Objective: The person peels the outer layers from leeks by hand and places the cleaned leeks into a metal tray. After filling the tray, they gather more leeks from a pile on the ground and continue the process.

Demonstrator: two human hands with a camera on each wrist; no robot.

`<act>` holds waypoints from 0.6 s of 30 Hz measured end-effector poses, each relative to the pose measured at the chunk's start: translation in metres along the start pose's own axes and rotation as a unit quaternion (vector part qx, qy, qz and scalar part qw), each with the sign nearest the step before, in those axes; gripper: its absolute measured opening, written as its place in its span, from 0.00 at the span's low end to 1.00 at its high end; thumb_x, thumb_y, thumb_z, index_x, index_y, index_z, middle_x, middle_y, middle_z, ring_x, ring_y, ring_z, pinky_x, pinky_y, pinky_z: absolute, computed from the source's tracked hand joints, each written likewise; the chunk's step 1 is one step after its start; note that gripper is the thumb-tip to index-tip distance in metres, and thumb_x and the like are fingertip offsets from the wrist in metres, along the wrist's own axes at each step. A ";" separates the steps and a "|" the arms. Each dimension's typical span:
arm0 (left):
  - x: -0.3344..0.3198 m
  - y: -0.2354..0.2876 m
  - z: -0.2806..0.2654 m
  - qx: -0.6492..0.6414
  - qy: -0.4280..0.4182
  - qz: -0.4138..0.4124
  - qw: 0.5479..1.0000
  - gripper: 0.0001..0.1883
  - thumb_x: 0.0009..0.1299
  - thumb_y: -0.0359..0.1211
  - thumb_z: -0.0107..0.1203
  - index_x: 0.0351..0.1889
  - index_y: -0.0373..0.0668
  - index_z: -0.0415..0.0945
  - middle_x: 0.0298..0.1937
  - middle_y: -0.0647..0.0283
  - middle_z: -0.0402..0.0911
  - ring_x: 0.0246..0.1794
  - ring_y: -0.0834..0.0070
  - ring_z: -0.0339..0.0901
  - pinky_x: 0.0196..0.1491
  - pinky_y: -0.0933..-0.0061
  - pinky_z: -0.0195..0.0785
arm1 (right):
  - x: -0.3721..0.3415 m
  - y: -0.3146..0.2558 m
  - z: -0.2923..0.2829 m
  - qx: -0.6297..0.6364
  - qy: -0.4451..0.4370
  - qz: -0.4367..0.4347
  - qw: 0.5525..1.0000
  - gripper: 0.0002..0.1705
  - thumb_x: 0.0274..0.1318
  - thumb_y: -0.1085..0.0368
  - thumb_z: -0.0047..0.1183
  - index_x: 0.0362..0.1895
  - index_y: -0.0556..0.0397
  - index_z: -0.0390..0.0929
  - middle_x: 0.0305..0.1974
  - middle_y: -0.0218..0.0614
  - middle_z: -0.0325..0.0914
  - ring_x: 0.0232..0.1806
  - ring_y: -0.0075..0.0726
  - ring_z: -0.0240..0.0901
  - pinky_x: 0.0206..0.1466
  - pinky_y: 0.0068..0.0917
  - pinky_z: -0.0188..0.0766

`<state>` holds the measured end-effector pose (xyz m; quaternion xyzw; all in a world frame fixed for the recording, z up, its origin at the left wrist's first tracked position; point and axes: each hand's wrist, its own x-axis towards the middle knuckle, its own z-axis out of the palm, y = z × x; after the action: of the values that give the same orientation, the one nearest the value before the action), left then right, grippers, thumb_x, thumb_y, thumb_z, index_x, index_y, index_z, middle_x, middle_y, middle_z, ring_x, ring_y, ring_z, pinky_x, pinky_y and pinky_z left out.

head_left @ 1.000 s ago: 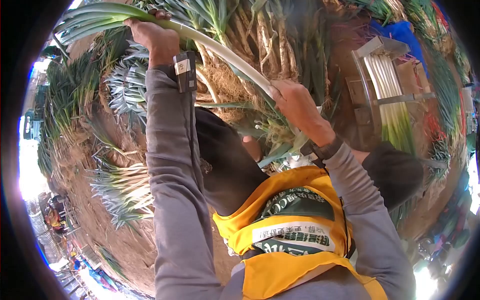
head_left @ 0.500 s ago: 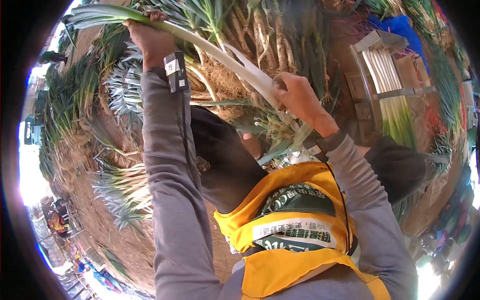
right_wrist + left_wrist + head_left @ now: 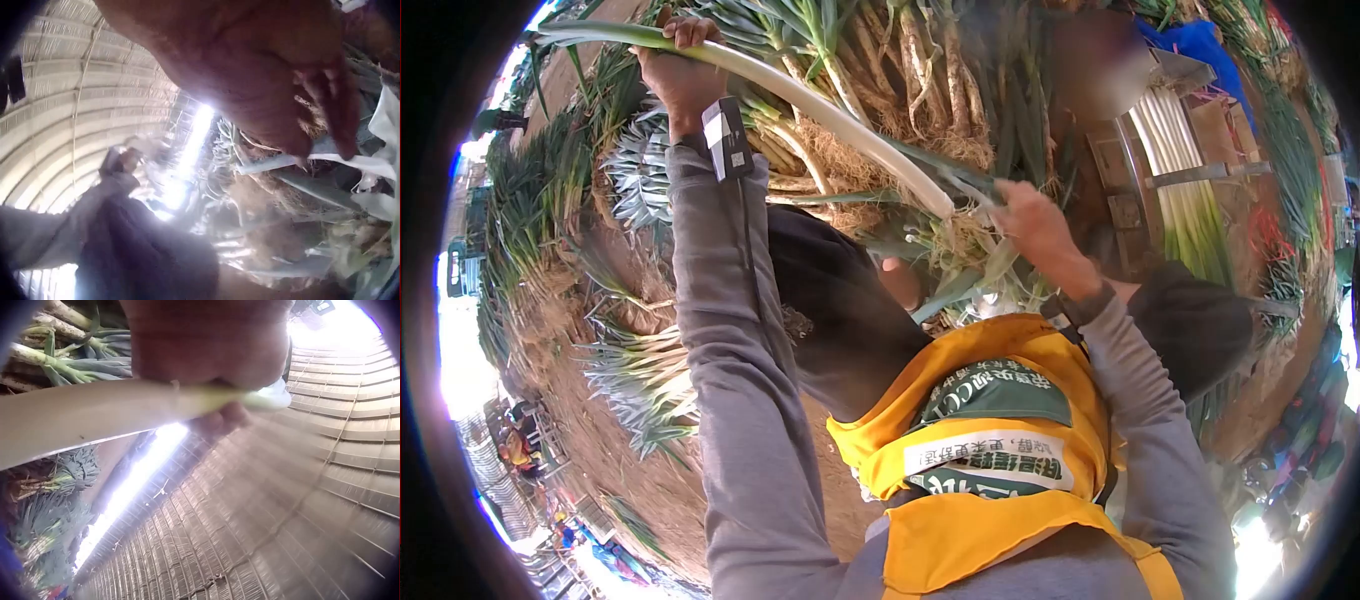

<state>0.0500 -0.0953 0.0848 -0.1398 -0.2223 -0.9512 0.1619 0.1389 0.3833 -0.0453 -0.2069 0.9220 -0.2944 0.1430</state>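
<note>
Leek [image 3: 828, 113] slants in mid-air in front of the person, its green leaves toward the upper left of the head view and its bare white base near the right hand [image 3: 1045, 238]. The left hand [image 3: 682, 76] grips it where white shades to green, fingers curled around the stalk. At the other end the right hand, apart from the stalk, appears to pinch a pale strip [image 3: 350, 161] between thumb and fingers, though blur and shadow leave that contact hard to read. Just below the leek's base lies a heap of roots and torn leaves [image 3: 955, 245]. Beyond the stalk, rooted leeks [image 3: 915, 70] lie piled on the ground [image 3: 635, 475]. A cleaned bundle [image 3: 1168, 140] rests in a metal rack [image 3: 1212, 173] on the person's right, and a looser bundle [image 3: 650, 375] lies on the ground to the left.
</note>
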 end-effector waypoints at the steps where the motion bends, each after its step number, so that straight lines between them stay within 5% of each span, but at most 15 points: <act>1: -0.003 -0.003 0.003 -0.003 0.001 0.000 1.000 0.24 0.80 0.55 0.44 0.44 0.42 0.73 0.26 0.72 0.65 0.23 0.79 0.61 0.31 0.74 0.60 | -0.004 -0.003 -0.010 0.118 0.111 -0.065 0.985 0.19 0.62 0.57 0.61 0.51 0.56 0.81 0.46 0.47 0.82 0.45 0.59 0.79 0.48 0.44 0.75; 3: 0.001 -0.001 0.002 0.078 0.063 0.019 0.995 0.25 0.78 0.55 0.44 0.26 0.46 0.62 0.22 0.70 0.59 0.25 0.77 0.57 0.35 0.76 0.58 | -0.005 -0.037 -0.046 0.149 0.103 -0.108 0.977 0.19 0.63 0.58 0.60 0.53 0.55 0.80 0.47 0.47 0.82 0.46 0.58 0.80 0.48 0.43 0.76; 5: 0.006 -0.005 -0.001 0.056 0.068 0.031 0.996 0.27 0.76 0.58 0.45 0.26 0.46 0.62 0.22 0.70 0.59 0.24 0.77 0.57 0.34 0.75 0.59 | -0.006 -0.062 -0.061 0.180 0.101 -0.153 0.966 0.19 0.64 0.59 0.59 0.54 0.54 0.80 0.48 0.47 0.81 0.46 0.56 0.80 0.48 0.42 0.76; 7: 0.004 -0.005 -0.001 0.097 0.171 0.062 0.978 0.29 0.74 0.62 0.44 0.26 0.46 0.62 0.22 0.69 0.61 0.23 0.76 0.58 0.33 0.75 0.61 | -0.007 -0.077 -0.060 0.123 0.079 -0.218 0.965 0.20 0.62 0.60 0.62 0.56 0.55 0.79 0.49 0.47 0.81 0.47 0.55 0.80 0.47 0.39 0.76; 9: 0.002 0.001 -0.013 0.081 0.155 0.050 0.983 0.28 0.73 0.60 0.46 0.26 0.46 0.63 0.22 0.69 0.61 0.22 0.76 0.60 0.32 0.75 0.62 | -0.008 -0.079 -0.051 0.120 0.055 -0.180 0.975 0.23 0.61 0.60 0.63 0.58 0.55 0.78 0.48 0.46 0.81 0.46 0.51 0.81 0.48 0.37 0.76; 11: 0.003 0.008 -0.024 0.093 0.168 0.054 0.980 0.34 0.78 0.67 0.31 0.31 0.46 0.64 0.24 0.68 0.63 0.22 0.74 0.58 0.33 0.71 0.61 | -0.008 -0.081 -0.057 0.240 -0.028 -0.102 0.965 0.27 0.61 0.60 0.65 0.62 0.56 0.76 0.47 0.42 0.84 0.44 0.43 0.82 0.47 0.35 0.76; 15: 0.006 0.014 -0.035 0.055 0.251 0.071 0.964 0.34 0.78 0.67 0.31 0.33 0.44 0.62 0.26 0.66 0.65 0.24 0.74 0.61 0.30 0.71 0.62 | -0.013 -0.082 -0.063 0.287 -0.052 -0.090 0.952 0.32 0.63 0.60 0.64 0.68 0.57 0.70 0.48 0.39 0.84 0.37 0.33 0.81 0.41 0.30 0.78; 17: 0.007 0.017 -0.044 0.057 0.282 0.090 0.954 0.35 0.77 0.69 0.33 0.33 0.44 0.62 0.27 0.65 0.66 0.25 0.74 0.62 0.29 0.72 0.63 | -0.009 -0.077 -0.058 0.474 -0.116 -0.013 0.873 0.35 0.66 0.60 0.62 0.72 0.57 0.64 0.49 0.39 0.84 0.33 0.27 0.80 0.35 0.25 0.79; 18: 0.008 0.022 -0.055 0.044 0.277 0.071 0.957 0.35 0.76 0.69 0.33 0.34 0.44 0.62 0.27 0.65 0.66 0.25 0.74 0.62 0.29 0.72 0.63 | -0.008 -0.079 -0.059 0.473 -0.117 -0.015 0.873 0.35 0.66 0.60 0.62 0.72 0.57 0.64 0.49 0.39 0.84 0.33 0.27 0.80 0.35 0.25 0.79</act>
<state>0.0400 -0.1415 0.0479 0.1213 -0.2000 -0.9279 0.2902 0.1467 0.3568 0.0499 -0.1617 0.6460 -0.6711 0.3258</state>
